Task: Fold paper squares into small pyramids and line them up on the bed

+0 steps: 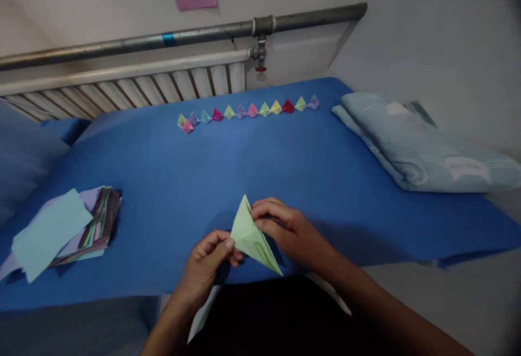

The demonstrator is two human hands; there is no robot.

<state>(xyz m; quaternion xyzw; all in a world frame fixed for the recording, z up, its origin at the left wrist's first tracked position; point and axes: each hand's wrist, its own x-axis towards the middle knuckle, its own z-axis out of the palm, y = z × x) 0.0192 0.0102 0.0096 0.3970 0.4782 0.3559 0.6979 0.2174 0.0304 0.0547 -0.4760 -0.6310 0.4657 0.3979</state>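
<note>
A light green sheet of paper point(249, 232), folded into a triangle with several layers, is held up over the front part of the blue-covered surface point(163, 182). My left hand point(207, 261) pinches its left corner between thumb and fingers. On the other side, my right hand point(283, 228) has its fingers closed at the upper right edge, where the layers part slightly. Farther back stands a row of small folded paper pieces point(241, 110) in pink, green, purple, yellow, red and blue. One pink piece point(188, 126) sits in front of the row's left end.
To the left lies a stack of coloured paper point(101, 220), a pale blue sheet point(52, 234) on top. A folded light blue blanket point(419, 144) rests at the right. Behind the surface are a white radiator point(163, 87), a metal pipe point(122, 46) and a red-handled valve point(261, 68).
</note>
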